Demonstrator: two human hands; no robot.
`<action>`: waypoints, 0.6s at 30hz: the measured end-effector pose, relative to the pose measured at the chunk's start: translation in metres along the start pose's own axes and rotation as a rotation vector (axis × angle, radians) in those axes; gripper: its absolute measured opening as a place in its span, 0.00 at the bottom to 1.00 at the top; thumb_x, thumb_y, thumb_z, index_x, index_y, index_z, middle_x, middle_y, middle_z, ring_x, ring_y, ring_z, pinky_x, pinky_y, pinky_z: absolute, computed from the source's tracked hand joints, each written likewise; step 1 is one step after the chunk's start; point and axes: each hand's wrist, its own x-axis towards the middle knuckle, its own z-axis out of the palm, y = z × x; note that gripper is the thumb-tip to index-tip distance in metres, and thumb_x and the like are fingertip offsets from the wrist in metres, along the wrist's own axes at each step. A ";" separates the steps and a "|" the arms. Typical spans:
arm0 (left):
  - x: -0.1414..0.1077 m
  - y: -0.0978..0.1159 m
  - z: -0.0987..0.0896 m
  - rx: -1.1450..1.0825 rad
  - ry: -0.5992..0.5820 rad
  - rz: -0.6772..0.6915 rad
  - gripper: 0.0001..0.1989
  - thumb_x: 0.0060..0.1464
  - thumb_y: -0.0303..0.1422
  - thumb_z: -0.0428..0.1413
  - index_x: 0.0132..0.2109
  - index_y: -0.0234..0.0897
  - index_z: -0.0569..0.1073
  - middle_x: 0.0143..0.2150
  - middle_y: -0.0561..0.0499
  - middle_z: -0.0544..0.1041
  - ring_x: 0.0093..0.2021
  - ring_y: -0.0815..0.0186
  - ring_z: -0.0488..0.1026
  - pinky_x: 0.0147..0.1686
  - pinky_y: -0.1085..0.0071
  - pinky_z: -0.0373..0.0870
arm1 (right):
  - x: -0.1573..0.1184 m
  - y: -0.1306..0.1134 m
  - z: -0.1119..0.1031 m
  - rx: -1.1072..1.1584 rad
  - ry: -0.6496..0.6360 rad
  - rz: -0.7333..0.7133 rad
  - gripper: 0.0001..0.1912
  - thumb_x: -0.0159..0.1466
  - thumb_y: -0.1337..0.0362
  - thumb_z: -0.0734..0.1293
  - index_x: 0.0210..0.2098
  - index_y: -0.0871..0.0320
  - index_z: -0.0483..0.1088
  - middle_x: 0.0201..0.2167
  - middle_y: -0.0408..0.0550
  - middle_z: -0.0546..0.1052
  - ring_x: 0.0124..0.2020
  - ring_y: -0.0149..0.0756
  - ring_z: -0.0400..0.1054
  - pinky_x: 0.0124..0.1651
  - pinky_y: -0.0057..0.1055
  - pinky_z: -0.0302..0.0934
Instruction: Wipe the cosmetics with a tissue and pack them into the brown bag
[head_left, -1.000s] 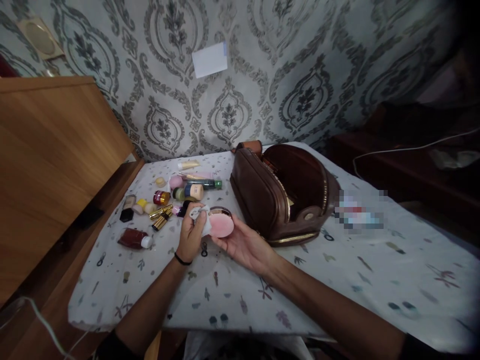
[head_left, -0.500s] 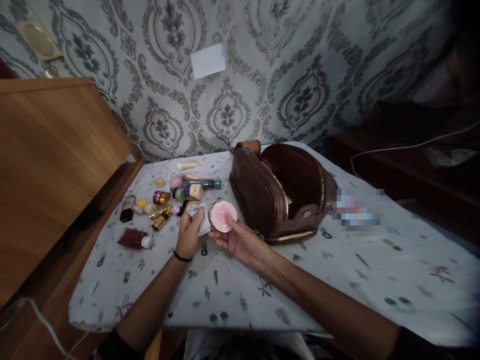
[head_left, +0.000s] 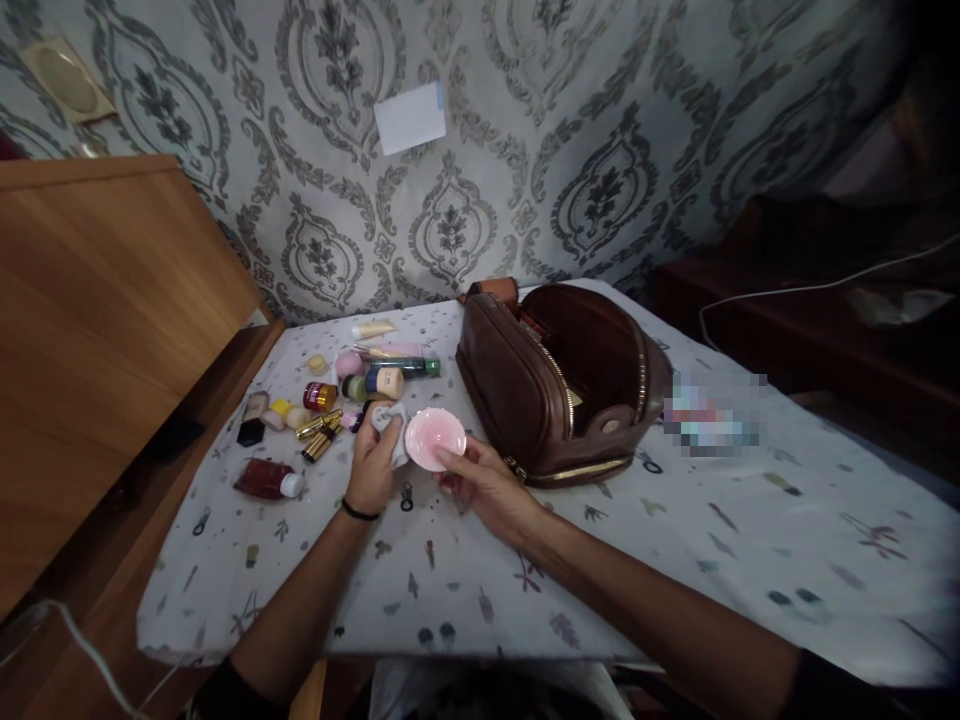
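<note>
A small round pink dish (head_left: 433, 436) is pinched by its near edge in my right hand (head_left: 487, 490), with the thumb on its inner face. Its shiny inside is turned up toward me. My left hand (head_left: 373, 468) is closed around a crumpled white cloth (head_left: 388, 422), whose edge comes close to the dish; whether they touch I cannot tell. A black band circles the left wrist. Both hands are above the patterned tablecloth (head_left: 450, 570). The open brown leather bag (head_left: 517, 375) stands just beyond my right hand.
Left of the bag lie cosmetics: a dark red bottle with a white cap (head_left: 268, 479), a red-and-gold jar (head_left: 320, 396), gold tubes (head_left: 322, 437), a dark green tube (head_left: 405, 367) and a cream tube (head_left: 373, 329). A wooden panel (head_left: 112, 330) stands at left. The patterned wall (head_left: 450, 220) rises behind.
The pink dish has moved slightly left toward the cloth and tilted, showing a wider oval. Both hands keep their hold. The whole view has shifted a little.
</note>
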 end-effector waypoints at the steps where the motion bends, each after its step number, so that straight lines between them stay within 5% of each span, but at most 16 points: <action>1: 0.000 -0.002 0.001 -0.006 0.006 -0.009 0.20 0.51 0.50 0.62 0.39 0.39 0.72 0.34 0.55 0.70 0.34 0.69 0.67 0.37 0.75 0.67 | 0.000 -0.001 0.000 -0.007 0.003 -0.010 0.19 0.50 0.61 0.80 0.39 0.57 0.75 0.30 0.41 0.77 0.26 0.26 0.67 0.27 0.23 0.58; 10: -0.009 -0.007 -0.003 0.011 -0.137 -0.020 0.20 0.55 0.47 0.61 0.50 0.42 0.71 0.42 0.52 0.73 0.40 0.68 0.70 0.42 0.74 0.68 | 0.003 0.001 -0.002 -0.083 0.086 -0.158 0.28 0.49 0.60 0.80 0.47 0.53 0.71 0.42 0.43 0.78 0.35 0.32 0.72 0.35 0.28 0.67; 15: -0.005 -0.004 -0.004 0.055 -0.052 0.044 0.18 0.55 0.48 0.60 0.46 0.41 0.73 0.42 0.51 0.75 0.41 0.66 0.71 0.44 0.72 0.69 | 0.001 -0.002 -0.002 -0.016 -0.015 -0.088 0.21 0.56 0.48 0.74 0.42 0.54 0.74 0.38 0.46 0.79 0.34 0.36 0.75 0.35 0.31 0.68; 18: -0.001 -0.001 -0.003 0.021 -0.033 0.054 0.17 0.55 0.47 0.60 0.44 0.39 0.74 0.41 0.51 0.78 0.41 0.66 0.73 0.44 0.70 0.70 | -0.001 -0.004 -0.002 -0.051 -0.030 -0.063 0.19 0.56 0.51 0.75 0.40 0.56 0.75 0.38 0.47 0.80 0.37 0.36 0.75 0.36 0.29 0.68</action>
